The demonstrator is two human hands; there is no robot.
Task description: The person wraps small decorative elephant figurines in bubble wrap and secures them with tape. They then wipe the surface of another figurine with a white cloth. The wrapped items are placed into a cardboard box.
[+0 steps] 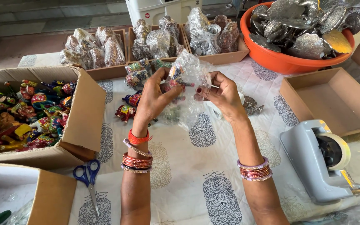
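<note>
My left hand [153,100] and my right hand [221,93] together hold a clear plastic bag [188,77] with a small colourful painted figurine inside it, raised above the table's middle. Both hands pinch the bag's sides, with the fingers of each closed on the plastic. Below the bag, on the printed white tablecloth [196,166], lie loose colourful figurines [126,109] and a small silver metal piece [251,105]. Bangles ring both wrists.
A cardboard box of colourful figurines [26,112] stands at the left. Blue scissors [89,179] lie near the front. Trays of bagged items [155,39] line the back. An orange tub of silver pieces [301,29] sits at the back right, beside an empty box [334,100] and a tape dispenser [321,160].
</note>
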